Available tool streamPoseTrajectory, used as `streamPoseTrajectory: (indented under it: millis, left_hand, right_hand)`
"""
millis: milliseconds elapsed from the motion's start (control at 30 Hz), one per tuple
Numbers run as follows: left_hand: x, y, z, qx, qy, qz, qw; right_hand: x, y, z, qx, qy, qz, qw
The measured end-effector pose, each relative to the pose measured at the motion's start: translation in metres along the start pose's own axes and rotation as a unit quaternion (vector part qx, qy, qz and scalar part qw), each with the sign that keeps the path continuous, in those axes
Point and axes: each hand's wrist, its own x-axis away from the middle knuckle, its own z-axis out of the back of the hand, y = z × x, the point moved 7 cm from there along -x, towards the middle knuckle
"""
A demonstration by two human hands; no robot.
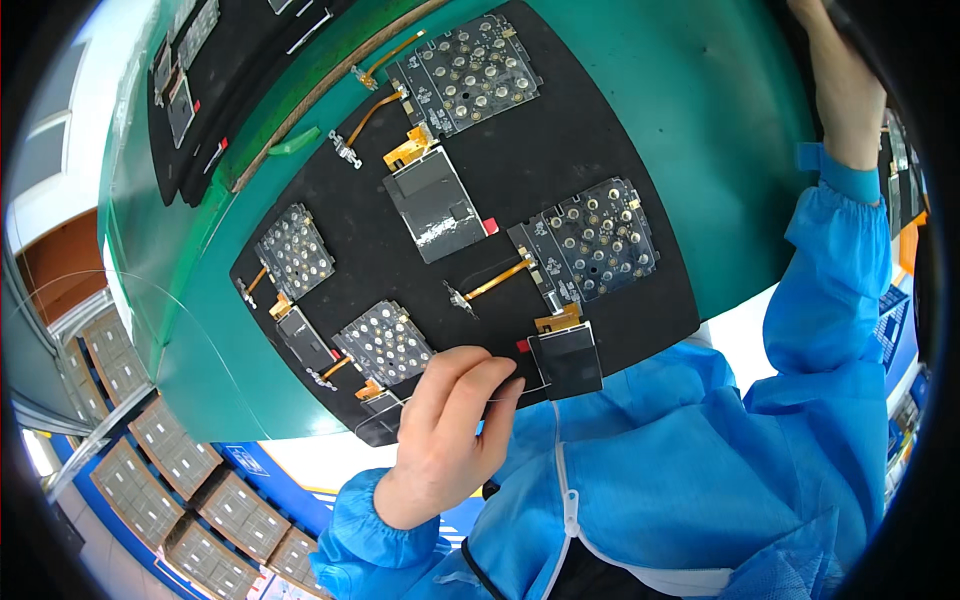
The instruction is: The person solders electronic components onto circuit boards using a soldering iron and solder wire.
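Observation:
My left hand is at the near edge of a black mat, thumb and fingers pinched together on a thin wire. Just right of the fingertips lies a small dark display, joined by an orange flex cable to a keypad circuit board with round metal contacts. A smaller-looking keypad board is close to my left knuckles, its display partly behind the hand. My right arm stretches to the far right; only the wrist and part of my right hand show, the fingers cut off by the dark rim.
Further keypad boards with a glossy display lie on the mat, which rests on a green tabletop. Another dark mat with parts is beyond a raised strip at far left. Stacked divided trays stand at lower left.

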Motion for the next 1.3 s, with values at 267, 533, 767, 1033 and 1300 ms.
streamPoseTrajectory:
  millis: [267,533,767,1033,1300]
  left_hand:
    - [0.003,0.004,-0.018,-0.088,0.001,0.039,0.995]
    - [-0.003,0.0,-0.023,0.008,0.007,0.015,1.0]
    - [0.009,-0.002,-0.02,-0.033,0.008,0.042,0.999]
    - [0.007,-0.02,0.007,0.051,0.092,0.096,0.99]
    - [-0.003,0.0,0.012,-0.045,0.129,-0.04,0.99]
  right_hand:
    - [0.055,-0.027,0.027,-0.099,-0.129,0.013,0.987]
    - [0.114,-0.057,-0.02,-0.303,-0.244,-0.227,0.893]
    - [0.116,-0.057,-0.023,-0.324,-0.261,-0.225,0.881]
    - [0.126,-0.06,-0.021,-0.321,-0.325,-0.206,0.865]
    - [0.129,-0.058,-0.017,-0.319,-0.336,-0.218,0.859]
